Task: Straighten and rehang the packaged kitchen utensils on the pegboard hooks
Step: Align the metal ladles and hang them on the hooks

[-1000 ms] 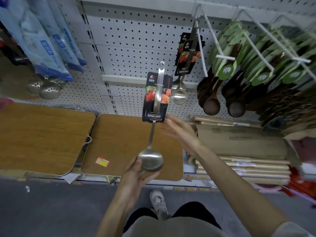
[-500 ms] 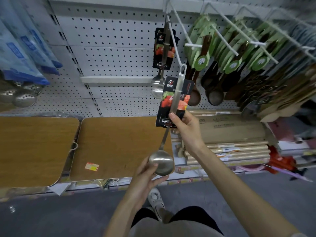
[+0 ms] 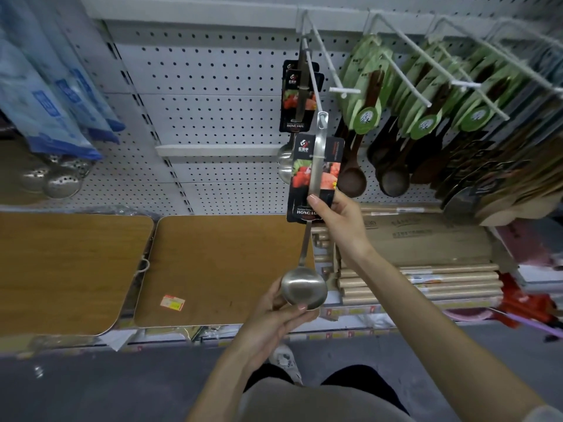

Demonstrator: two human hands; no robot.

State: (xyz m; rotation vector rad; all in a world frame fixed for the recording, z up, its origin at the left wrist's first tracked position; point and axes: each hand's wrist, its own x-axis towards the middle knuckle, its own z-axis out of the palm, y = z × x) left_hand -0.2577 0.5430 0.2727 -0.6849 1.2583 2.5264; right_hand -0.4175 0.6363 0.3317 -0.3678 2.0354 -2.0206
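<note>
Head view: left hand (image 3: 274,318) cups ladle (image 3: 304,289) bowl; right hand (image 3: 339,219) pinches its carded handle (near upright).

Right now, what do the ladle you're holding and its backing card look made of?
Ladle: likely stainless steel, brushed finish; grey bowl shows soft reflections. Backing card: seemingly printed cardboard, black with food photos, slight sheen; possibly plastic-coated.

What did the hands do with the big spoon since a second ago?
The right hand, open and reaching before, took hold of the ladle by its card. The ladle went right and up toward the hook. The left hand kept holding its bowl; the other ladles stayed hanging.
</note>
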